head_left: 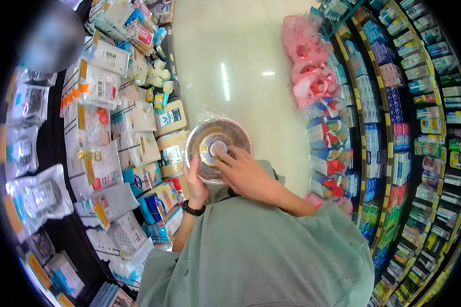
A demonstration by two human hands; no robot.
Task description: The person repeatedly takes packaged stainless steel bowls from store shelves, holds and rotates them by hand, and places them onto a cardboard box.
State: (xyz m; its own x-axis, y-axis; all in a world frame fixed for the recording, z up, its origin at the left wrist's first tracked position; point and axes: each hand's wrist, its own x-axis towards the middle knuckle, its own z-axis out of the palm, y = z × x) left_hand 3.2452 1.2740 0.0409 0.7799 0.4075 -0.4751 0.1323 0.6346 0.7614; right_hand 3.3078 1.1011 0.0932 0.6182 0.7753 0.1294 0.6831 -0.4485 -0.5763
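Note:
A round, shiny metal bowl [234, 128] is held up in front of my body, with a yellowish ring and a pale round centre showing inside its rim. Clear plastic seems to stick out at its top edge. My left hand [195, 185] grips the lower left of the rim, and a dark beaded bracelet circles that wrist. Over the bowl's right side lies my right hand [246, 174], its fingers spread and the tips touching near the pale centre. Its thumb cannot be made out.
On the left, shelves carry hanging plastic-wrapped packs [100, 84] and boxed goods [159, 199]. Pink net bags [312, 82] and red-and-blue bundles [328, 158] line the right shelf front, with toothpaste-like boxes [394, 105] behind. A glossy tiled floor [235, 46] runs between.

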